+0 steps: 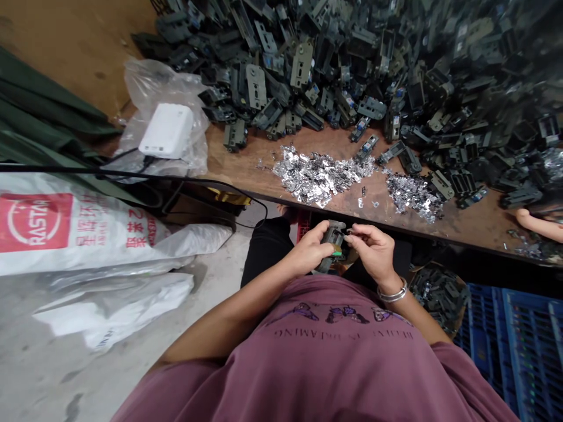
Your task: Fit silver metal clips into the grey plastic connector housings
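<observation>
Maroon butterfly-print shirt (334,351) (silver bangle (393,295)).

One head-worn view looks steeply down, close over the table (246,170).

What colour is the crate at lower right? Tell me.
Blue: the slatted plastic crate shows best in the head view, right of the right hand.
</observation>
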{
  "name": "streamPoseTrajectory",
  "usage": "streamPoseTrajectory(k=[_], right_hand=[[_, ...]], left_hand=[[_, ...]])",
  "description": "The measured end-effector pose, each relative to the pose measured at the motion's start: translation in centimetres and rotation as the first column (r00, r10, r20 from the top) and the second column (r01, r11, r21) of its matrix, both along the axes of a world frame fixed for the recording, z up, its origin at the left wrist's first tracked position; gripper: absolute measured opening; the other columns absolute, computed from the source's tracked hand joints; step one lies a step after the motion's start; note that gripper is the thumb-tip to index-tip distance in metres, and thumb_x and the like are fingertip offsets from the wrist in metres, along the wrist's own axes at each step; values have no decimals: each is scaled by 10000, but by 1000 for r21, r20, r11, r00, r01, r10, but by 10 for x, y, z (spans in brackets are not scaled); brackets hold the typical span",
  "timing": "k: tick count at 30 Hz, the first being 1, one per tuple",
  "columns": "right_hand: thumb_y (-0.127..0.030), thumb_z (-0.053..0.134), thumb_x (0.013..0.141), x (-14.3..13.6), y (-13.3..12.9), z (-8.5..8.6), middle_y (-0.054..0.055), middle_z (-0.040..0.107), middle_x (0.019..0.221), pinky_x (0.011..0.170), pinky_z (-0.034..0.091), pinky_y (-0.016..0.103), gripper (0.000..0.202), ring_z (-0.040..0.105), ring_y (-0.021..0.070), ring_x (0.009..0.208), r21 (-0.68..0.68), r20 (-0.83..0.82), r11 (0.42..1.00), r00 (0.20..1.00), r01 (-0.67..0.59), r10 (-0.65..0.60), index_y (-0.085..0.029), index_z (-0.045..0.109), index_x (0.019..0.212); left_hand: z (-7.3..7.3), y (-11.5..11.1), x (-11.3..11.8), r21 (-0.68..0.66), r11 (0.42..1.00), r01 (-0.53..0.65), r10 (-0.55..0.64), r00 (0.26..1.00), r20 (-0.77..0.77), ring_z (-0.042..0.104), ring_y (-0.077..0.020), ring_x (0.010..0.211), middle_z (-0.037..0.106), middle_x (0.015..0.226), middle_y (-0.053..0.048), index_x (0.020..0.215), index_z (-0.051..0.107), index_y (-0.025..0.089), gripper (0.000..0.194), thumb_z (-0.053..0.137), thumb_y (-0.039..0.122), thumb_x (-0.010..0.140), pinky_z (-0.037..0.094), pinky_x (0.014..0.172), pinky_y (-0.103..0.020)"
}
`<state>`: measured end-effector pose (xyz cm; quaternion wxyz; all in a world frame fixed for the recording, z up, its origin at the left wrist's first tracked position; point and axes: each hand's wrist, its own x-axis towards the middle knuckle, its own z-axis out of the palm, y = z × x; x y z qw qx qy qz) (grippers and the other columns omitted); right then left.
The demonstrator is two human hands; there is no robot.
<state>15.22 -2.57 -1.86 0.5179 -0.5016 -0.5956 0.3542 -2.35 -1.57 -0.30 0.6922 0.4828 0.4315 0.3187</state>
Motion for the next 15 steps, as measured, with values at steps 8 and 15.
streamPoseTrajectory(k=[8,15], right_hand=[[-187,763,782,-4,-6,1,24,763,823,647,589,278,107,718,159,722,192,65,981,998,3,-15,-230,739,876],[-160,761,786,-5,-5,3,26,770,820,672,603,302,134,726,173,728,314,148,949,988,-2,-47,-237,748,895]], left_hand=[[10,-3,3,-18,1000,-19,19,1000,18,541,-159,843,572,896,-5,1002,537,183,339,591,178,668,440,754,-291],[12,-5,3,174,985,13,18,985,-172,541,-178,855,581,898,-18,961,532,179,249,569,188,715,442,799,-327]])
